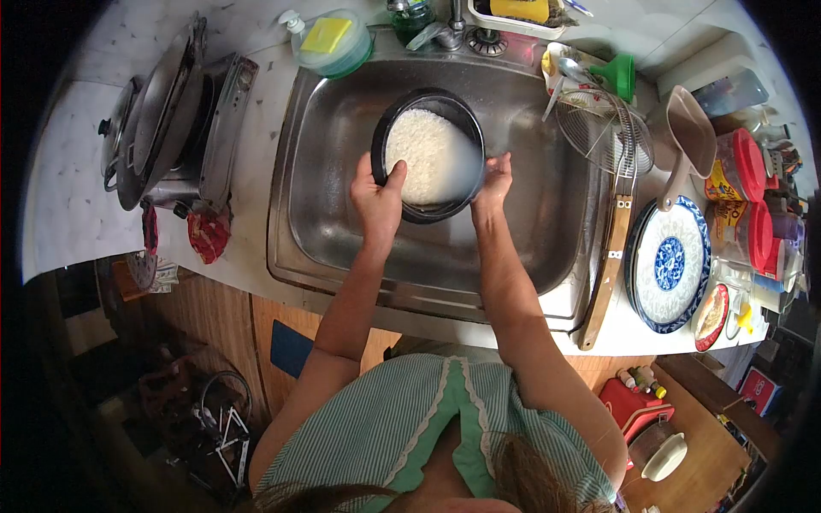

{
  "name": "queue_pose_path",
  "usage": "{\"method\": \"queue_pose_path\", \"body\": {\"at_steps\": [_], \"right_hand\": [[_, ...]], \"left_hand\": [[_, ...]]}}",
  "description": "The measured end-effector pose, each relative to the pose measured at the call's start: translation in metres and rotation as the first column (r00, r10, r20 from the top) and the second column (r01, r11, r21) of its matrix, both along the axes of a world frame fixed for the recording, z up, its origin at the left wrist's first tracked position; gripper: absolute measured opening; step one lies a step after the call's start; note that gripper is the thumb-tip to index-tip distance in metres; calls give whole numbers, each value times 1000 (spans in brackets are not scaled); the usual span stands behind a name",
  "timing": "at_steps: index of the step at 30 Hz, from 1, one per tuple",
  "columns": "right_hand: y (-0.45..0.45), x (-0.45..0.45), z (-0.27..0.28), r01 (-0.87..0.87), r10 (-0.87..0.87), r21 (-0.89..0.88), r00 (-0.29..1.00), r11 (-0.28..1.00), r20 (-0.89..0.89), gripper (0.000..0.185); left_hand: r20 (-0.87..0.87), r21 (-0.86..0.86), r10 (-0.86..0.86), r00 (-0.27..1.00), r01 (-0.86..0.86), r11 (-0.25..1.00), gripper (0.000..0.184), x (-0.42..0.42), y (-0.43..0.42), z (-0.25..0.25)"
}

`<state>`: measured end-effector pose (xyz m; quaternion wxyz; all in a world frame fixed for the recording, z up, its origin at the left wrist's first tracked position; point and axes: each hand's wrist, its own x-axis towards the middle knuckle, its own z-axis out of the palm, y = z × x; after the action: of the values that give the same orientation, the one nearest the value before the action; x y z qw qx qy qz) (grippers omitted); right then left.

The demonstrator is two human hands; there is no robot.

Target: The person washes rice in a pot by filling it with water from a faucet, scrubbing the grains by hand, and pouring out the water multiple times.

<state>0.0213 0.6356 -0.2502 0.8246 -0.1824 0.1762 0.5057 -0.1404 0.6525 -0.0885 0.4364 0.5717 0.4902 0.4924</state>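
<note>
A dark round pot [382, 128] is held over the steel sink [333, 248]. White rice [421, 154] lies inside it, with cloudy water toward its right side. My left hand [379, 201] grips the pot's lower left rim, thumb over the edge and fingers around the outside. At the pot's right side, my right hand [493, 184] holds the outer wall near the rim. The pot looks slightly tilted to the right.
The faucet [446, 34] stands behind the sink, near a soap container with a yellow sponge [326, 36]. Right of the sink are a wire strainer [604, 132], a pan [693, 132] and stacked plates [670, 263]. A stove with pans [162, 111] stands left.
</note>
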Motion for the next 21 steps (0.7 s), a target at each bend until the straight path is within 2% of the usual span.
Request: {"method": "queue_pose_path", "body": {"at_steps": [3,6,9,15,18,21], "right_hand": [[2,-3,7,32,-28,-65,998,997,60,48],[3,-2,0,13,-10,-37,997,999,74,48],[2,-2,-2,20,-14,-85,997,996,78,48],[1,0,-6,6,-4,-52,1000,999,27,49],[3,-3,0,32,-30,-89,999,996,21,50],[3,-4,2,45,-39,-149,998,988,40,50]], "left_hand": [[-75,6,-19,997,20,1000,17,-2,-1,2],[-4,-17,-11,1000,11,1000,19,3,-4,10],[-28,4,-12,1000,13,1000,20,4,-5,12],[-73,9,-14,997,14,1000,19,2,-3,6],[-24,8,-5,1000,5,1000,18,6,-7,11],[-71,42,-23,997,26,999,18,4,-5,7]]}}
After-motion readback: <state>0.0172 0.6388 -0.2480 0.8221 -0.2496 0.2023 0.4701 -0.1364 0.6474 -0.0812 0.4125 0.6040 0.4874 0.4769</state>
